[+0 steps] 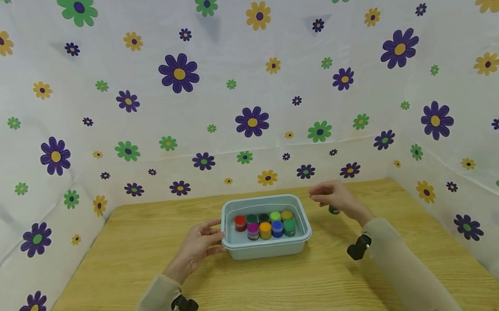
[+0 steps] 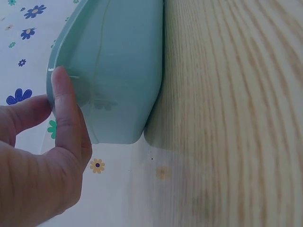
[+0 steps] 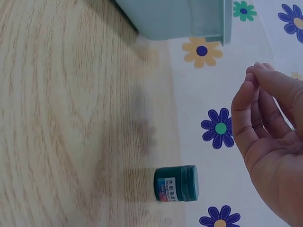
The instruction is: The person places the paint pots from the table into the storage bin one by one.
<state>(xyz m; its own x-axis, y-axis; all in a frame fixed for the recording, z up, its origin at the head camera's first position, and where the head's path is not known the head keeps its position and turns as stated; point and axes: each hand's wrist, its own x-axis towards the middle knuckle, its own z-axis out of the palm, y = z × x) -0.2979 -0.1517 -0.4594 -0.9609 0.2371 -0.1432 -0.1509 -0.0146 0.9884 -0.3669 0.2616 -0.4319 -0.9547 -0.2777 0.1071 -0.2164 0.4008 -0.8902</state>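
A pale blue-green plastic tub (image 1: 268, 250) stands on the table with several small paint jars inside, including red (image 1: 240, 223), purple (image 1: 253, 231), orange (image 1: 265, 231) and blue (image 1: 277, 229) ones. My left hand (image 1: 201, 244) holds the tub's left side; in the left wrist view its thumb meets the rim and a finger lies along the outer wall. Right of the tub, my right hand (image 1: 338, 199) hovers with nothing in it, fingers loosely bent and tips close together. A dark green paint jar (image 3: 175, 183) with a label stands on the table near it, partly hidden by that hand in the head view.
The wooden table (image 1: 263, 286) reaches back to a white cloth (image 1: 233, 91) printed with flowers, which also hangs at both sides. Each wrist carries a small black camera, such as the one on the right wrist (image 1: 358, 248).
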